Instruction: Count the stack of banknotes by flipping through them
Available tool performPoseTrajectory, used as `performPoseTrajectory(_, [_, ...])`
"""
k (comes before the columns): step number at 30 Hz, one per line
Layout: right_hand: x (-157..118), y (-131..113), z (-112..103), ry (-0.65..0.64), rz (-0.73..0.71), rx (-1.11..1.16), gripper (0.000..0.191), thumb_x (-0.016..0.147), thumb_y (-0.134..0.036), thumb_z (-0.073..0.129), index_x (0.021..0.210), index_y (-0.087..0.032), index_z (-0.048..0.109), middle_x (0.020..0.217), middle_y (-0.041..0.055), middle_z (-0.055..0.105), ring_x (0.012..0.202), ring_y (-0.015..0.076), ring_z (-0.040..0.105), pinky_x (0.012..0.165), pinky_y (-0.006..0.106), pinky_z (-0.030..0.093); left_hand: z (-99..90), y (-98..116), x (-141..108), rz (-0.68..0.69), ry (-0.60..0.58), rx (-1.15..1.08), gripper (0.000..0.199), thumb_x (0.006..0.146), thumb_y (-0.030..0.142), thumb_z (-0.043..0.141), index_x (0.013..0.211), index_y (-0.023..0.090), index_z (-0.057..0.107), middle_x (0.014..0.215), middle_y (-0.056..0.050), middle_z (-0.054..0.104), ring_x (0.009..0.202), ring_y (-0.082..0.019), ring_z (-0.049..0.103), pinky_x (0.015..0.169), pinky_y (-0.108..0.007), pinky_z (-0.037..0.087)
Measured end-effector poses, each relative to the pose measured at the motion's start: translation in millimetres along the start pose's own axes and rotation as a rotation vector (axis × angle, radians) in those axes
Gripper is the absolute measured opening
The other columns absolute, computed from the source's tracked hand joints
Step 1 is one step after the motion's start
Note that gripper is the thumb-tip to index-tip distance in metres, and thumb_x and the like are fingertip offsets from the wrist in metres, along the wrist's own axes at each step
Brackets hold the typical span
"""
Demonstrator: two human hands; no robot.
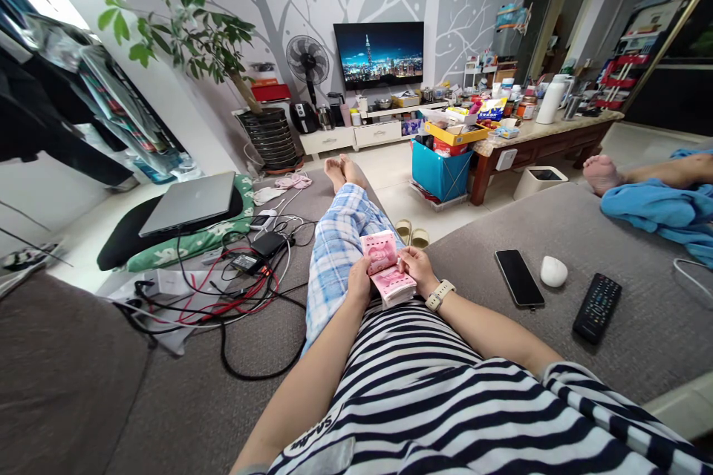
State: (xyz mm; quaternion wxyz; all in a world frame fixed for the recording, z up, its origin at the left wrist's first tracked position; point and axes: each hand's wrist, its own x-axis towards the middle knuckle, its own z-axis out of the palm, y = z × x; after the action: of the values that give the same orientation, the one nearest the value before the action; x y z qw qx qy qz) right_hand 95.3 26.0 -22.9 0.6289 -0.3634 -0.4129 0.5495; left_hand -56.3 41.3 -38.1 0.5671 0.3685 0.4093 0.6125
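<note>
Striped shirt (445, 408) fills bottom of frame. Pink banknotes (381, 255) at centre of frame, upper notes raised, lower stack (395, 285) beneath. Left hand (359, 282) pinches left edge; right hand (419, 267) pinches right side. Best: edges square, thumb pressure light, notes parted singly.

on grey cloth sofa (473, 237), right of pink paper money (379, 253): flat black phone (519, 278), round white thing (553, 272), long black remote (597, 308). left: thin silver laptop (189, 202).

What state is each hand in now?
Left hand: closed, holding pink banknotes.
Right hand: closed, fingers on the banknotes' right side.
</note>
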Motion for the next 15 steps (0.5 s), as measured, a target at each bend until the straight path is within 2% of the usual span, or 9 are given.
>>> performPoseTrajectory(6, [1.5, 0.3, 0.2, 0.064, 0.013, -0.010, 0.046, 0.057, -0.053, 0.084, 0.071, -0.022, 0.052, 0.050, -0.0090, 0.046, 0.048, 0.0094, 0.039, 0.050, 0.025, 0.030, 7.3, 4.8, -6.9, -0.083, -0.040, -0.079, 0.035, 0.060, 0.040, 0.080, 0.085, 0.017, 0.073, 0.077, -0.007, 0.077, 0.079, -0.029, 0.074, 0.079, -0.044, 0.056])
performPoseTrajectory(15, [-2.1, -4.0, 0.3, 0.077, -0.071, -0.104, 0.040, 0.062, -0.053, 0.079, 0.060, -0.021, 0.055, 0.059, -0.0042, 0.049, 0.058, 0.0119, 0.040, 0.058, 0.027, 0.034, 5.4, 3.2, -4.6, -0.075, -0.046, -0.059, 0.037, 0.059, 0.043, 0.082, 0.083, 0.017, 0.071, 0.073, -0.007, 0.075, 0.074, -0.028, 0.074, 0.078, -0.042, 0.055])
